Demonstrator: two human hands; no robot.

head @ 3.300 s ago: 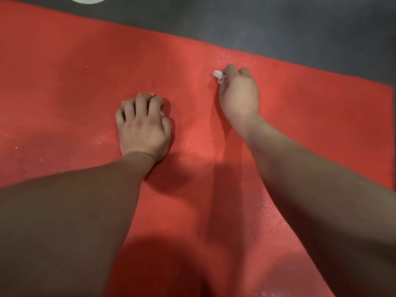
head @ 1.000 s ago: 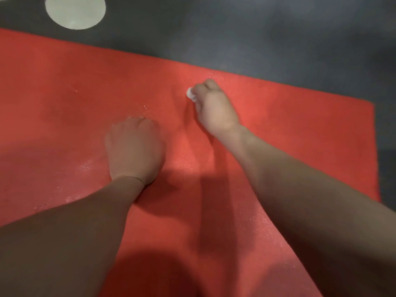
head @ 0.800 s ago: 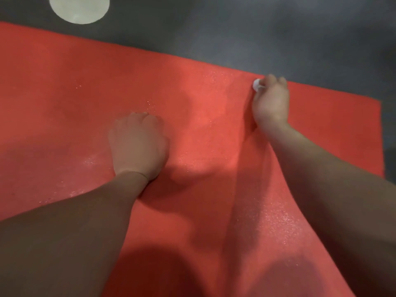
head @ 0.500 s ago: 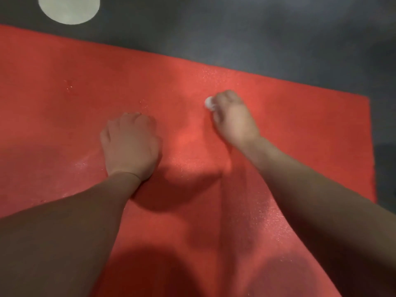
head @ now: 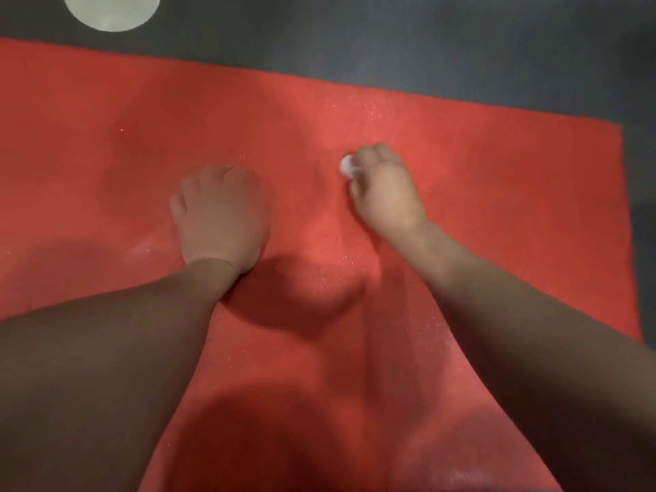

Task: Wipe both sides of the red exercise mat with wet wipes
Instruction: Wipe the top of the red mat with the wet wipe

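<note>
1. Mat (head: 497, 214) lies flat on the dark floor (head: 426, 47) and fills most of the view. Its far and right edges are visible.
2. Right hand (head: 387, 193) grasps a small balled wipe (head: 347, 166) and presses it on the mat, mid-width and toward the far edge. Only a white nub shows past the fingers.
3. Left hand (head: 220, 218) is clenched, knuckles down on the mat, near the right hand but apart from it. Nothing shows in it. Judged to be a brace.
4. Judgement: top side is under wipe, with wet speckle around both hands. Underside is not yet reached.
5. Risks:
   - The wipe is wadded tight, so contact is narrow and strips may be missed between strokes.
   - The patch under the left fist may get skipped.
   - The bracing fist could slide on the damp surface.
   - A hard stroke could drag or ruck the mat on the floor.
6. Hidden or unclear:
   - The left end of the mat is cut off.
   - The near part lies under the forearms and deep shadow.
   - The left palm side is unseen.
   - A pale disc (head: 111, 10) at top left is cropped and unidentified.
   - No wipe pack is in view.
   - The frame is soft, so dirt cannot be judged.
</note>
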